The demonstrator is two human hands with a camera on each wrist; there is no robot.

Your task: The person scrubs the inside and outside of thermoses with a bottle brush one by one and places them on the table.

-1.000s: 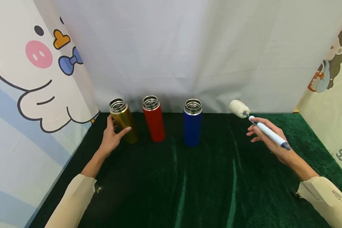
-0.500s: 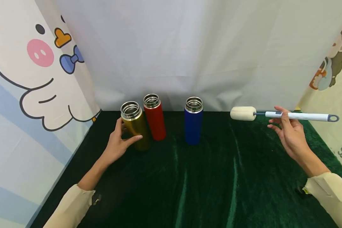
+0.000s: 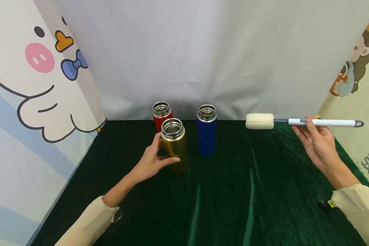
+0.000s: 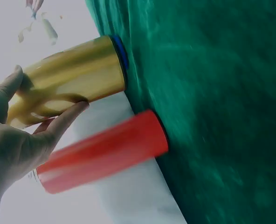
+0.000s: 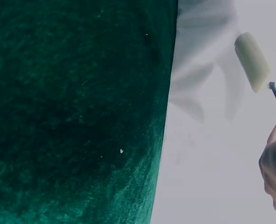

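- Now we see the left hand (image 3: pixel 150 164) gripping the gold flask (image 3: pixel 174 145) round its lower body, thumb on one side and fingers curled on the other; the left wrist view shows the same grip (image 4: pixel 17 135) on the gold flask (image 4: pixel 68 81).
- Gold flask upright, lid off, on the green cloth (image 3: pixel 221 205), in front of the red flask (image 3: pixel 160 114) and just left of the blue flask (image 3: pixel 206 131); we cannot tell if gold and red touch.
- Right hand (image 3: pixel 318 143) holds the bottle brush (image 3: pixel 301 122) by its white handle, fingers pinched round it, brush level above the cloth.
- Sponge head (image 3: pixel 259 121) points left, toward the flasks, well apart from the blue one.
- Right wrist view: sponge head (image 5: pixel 252 60) against the white backdrop (image 5: pixel 208 154), only a bit of the hand (image 5: pixel 275 172) at the edge.
- Red and blue flasks stand open-topped near the white backdrop (image 3: pixel 187 51).
- Cartoon-print panels (image 3: pixel 33 85) on both sides.
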